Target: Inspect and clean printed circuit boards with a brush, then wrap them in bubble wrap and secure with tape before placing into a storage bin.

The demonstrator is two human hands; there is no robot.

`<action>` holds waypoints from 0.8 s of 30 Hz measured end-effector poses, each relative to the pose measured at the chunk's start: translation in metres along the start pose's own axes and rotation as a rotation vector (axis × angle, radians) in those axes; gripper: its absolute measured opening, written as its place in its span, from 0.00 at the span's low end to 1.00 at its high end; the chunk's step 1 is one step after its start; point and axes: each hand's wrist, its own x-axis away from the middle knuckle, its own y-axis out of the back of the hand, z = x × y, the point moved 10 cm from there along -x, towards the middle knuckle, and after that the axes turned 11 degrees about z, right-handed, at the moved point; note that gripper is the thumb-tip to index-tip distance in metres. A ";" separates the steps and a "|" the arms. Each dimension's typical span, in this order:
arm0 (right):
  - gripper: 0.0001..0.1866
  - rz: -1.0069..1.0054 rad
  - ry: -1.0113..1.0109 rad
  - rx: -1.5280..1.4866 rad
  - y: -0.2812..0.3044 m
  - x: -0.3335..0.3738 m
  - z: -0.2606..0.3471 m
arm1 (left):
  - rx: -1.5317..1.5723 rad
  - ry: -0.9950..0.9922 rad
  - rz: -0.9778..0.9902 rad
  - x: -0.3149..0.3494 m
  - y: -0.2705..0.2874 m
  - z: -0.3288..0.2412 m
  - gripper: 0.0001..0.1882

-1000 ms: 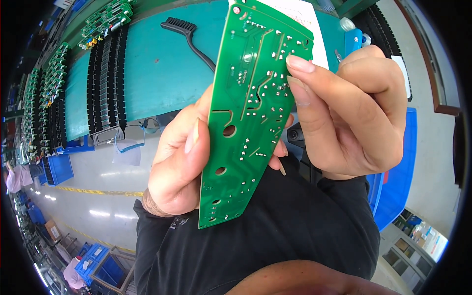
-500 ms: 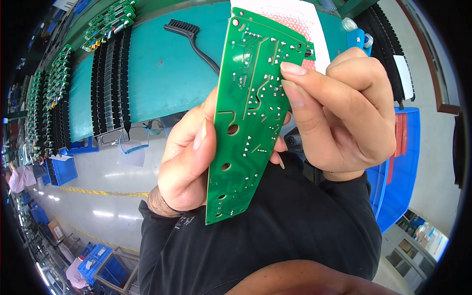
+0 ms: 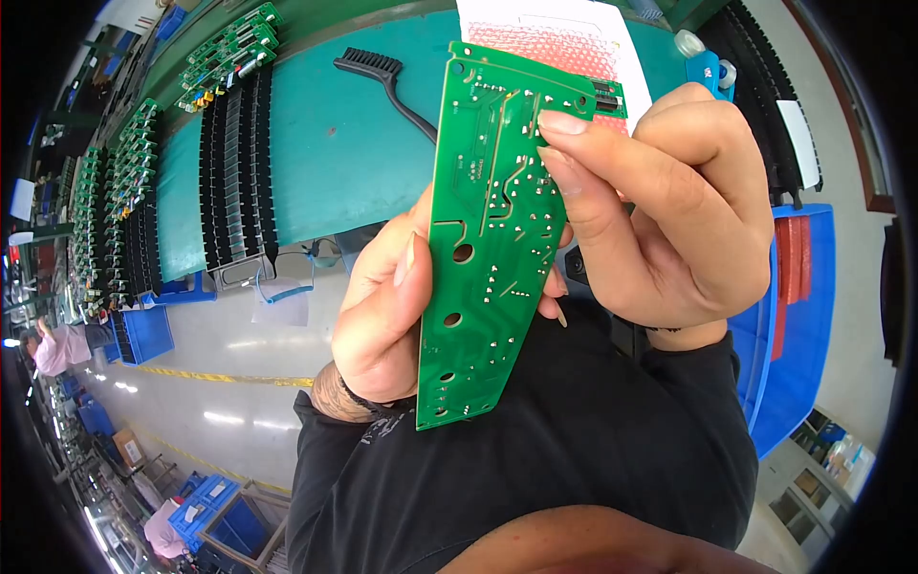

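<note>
A long green circuit board (image 3: 490, 249) is held up in front of me, tilted, its solder side facing me with several round holes along its lower part. My left hand (image 3: 382, 311) grips it by the left edge, thumb on the near face and fingertips showing past the right edge. Over the board's upper right part, my right hand (image 3: 669, 210) is closed in a pinch of thumb and index finger. The fingertips hover at or touch the solder points; anything between them is too small to make out.
On the green bench (image 3: 325, 163) lie a black brush (image 3: 373, 65) and a white sheet with pink bubble wrap (image 3: 564, 62), with a small board (image 3: 609, 99) on it. Black racks (image 3: 237, 172) with boards stand left. A blue bin (image 3: 813, 287) with red pieces is at right.
The view has shifted slightly, so the bench things sit further right. The board is a little more upright, and my right fingertips have shifted slightly along its upper right part. My left hand keeps its grip.
</note>
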 end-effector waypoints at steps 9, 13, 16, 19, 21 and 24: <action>0.15 -0.024 -0.045 -0.012 0.003 0.000 -0.002 | -0.021 -0.011 0.052 -0.003 -0.005 0.001 0.42; 0.15 -0.029 0.019 0.017 0.000 0.003 -0.002 | 0.001 0.032 -0.001 -0.002 -0.001 0.004 0.42; 0.15 0.001 0.008 0.008 -0.001 0.004 -0.002 | 0.021 0.046 -0.039 -0.001 0.003 0.005 0.43; 0.14 -0.006 -0.001 -0.056 -0.001 0.002 -0.005 | 0.038 0.035 0.014 -0.004 0.003 0.006 0.42; 0.11 -0.050 -0.010 -0.169 0.003 0.001 -0.009 | 0.045 0.032 0.040 -0.005 0.001 0.005 0.41; 0.09 -0.279 -0.149 -0.337 0.019 0.007 -0.026 | 0.308 0.028 -0.016 -0.005 0.001 0.009 0.39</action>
